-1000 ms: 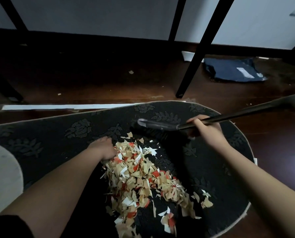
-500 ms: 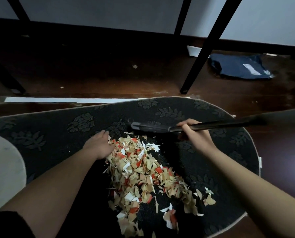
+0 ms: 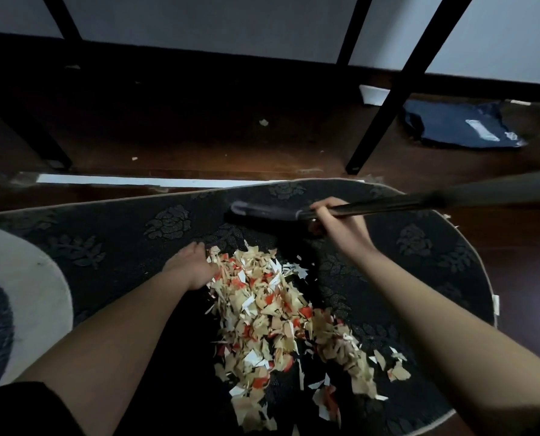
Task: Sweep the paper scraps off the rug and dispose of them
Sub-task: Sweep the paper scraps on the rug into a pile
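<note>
A heap of tan, red and white paper scraps lies on a dark patterned rug. My left hand rests flat on the rug at the heap's left edge, fingers straight and touching the scraps. My right hand grips the dark broom low on its handle, just behind the broom head, which lies on the rug beyond the heap. The long handle runs off to the right.
Dark wooden floor lies beyond the rug, with black table legs, a white strip, a dark blue bag at the far right and a few stray scraps. A pale round mat lies at the left.
The broom head and my right hand have shifted slightly away from the heap. My left hand has stayed at the heap's left edge, and the view has tilted a little.
</note>
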The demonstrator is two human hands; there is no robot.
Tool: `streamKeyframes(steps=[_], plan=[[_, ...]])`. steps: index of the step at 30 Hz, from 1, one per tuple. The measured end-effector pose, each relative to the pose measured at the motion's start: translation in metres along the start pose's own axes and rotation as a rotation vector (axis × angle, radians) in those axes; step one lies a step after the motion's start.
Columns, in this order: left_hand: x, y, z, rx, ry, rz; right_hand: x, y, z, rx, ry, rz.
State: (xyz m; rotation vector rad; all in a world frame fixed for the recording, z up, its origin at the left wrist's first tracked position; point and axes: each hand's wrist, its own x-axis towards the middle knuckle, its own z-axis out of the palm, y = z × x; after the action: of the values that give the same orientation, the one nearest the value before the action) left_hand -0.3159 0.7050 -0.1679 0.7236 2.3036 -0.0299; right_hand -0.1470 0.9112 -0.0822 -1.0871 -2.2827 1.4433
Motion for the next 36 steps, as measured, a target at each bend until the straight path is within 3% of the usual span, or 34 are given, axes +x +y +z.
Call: streamKeyframes(steps=[7,11,19,28,36], plan=[[0.000,-0.015,0.005,-0.009,-0.056,-0.023,-0.024,0.005,-0.006,-0.116,-0.112,0.091],[-0.007,-0.015,0.012,-0.028,-0.064,0.001,-0.046,-0.005,-0.022,-0.101,-0.155,0.041],[-0.013,-0.026,0.010,-0.050,-0.054,-0.008,-0.033,-0.031,-0.025,-0.045,-0.021,-0.011],[-0.015,-0.034,0.012,-0.011,-0.039,-0.011,-0.041,0.003,-0.001,-0.164,-0.174,0.017],[-0.040,-0.046,0.019,-0.007,-0.044,-0.005,-0.069,0.012,-0.027,-0.150,-0.175,0.047]])
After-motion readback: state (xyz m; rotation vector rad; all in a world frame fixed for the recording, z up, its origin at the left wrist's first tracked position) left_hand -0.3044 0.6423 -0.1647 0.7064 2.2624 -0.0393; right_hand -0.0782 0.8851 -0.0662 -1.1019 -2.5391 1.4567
